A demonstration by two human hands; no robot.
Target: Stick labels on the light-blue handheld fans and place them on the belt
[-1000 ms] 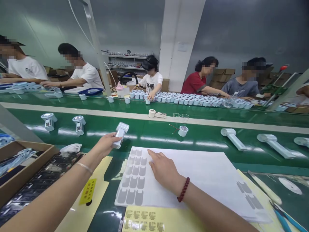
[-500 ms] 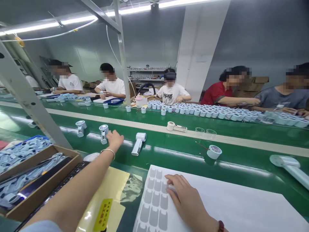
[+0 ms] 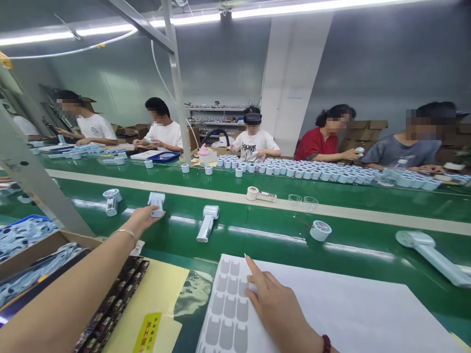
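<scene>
Factory assembly line. A long green conveyor belt (image 3: 257, 230) carries identical white handheld devices (image 3: 207, 223); seated workers (image 3: 253, 142) face it across rows of small round parts (image 3: 312, 172). Overhead strip lights (image 3: 257, 11), stacked cardboard boxes (image 3: 368, 128) and a parts shelf (image 3: 217, 110) complete the production floor.

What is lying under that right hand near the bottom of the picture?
The right hand rests on a white sheet carrying rows of grey stickers. The fingers touch the sticker rows. Any stickers beneath the palm are covered and cannot be seen.
</scene>
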